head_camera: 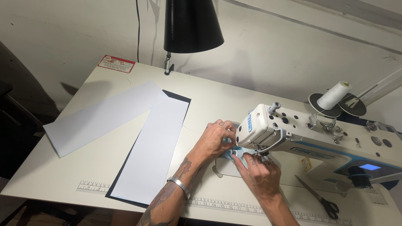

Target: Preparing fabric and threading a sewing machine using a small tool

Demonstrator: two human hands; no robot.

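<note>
A white sewing machine (318, 138) with blue trim stands at the right of the white table (63, 175). My left hand (215, 140) pinches a small light-blue piece of fabric (229, 155) just left of the needle area. Opposite it, my right hand (261, 173) rests with fingers on the same fabric, directly in front of the presser foot. Both hands cover most of the fabric. A metal bracelet (179, 185) circles my left wrist.
Two long pale strips (100, 117) (153, 146) lie at the left, one on a black sheet (181, 99). A black lamp (191, 26) hangs over the back. Scissors (320, 200) lie in front of the machine; a white thread cone (334, 95) stands behind it.
</note>
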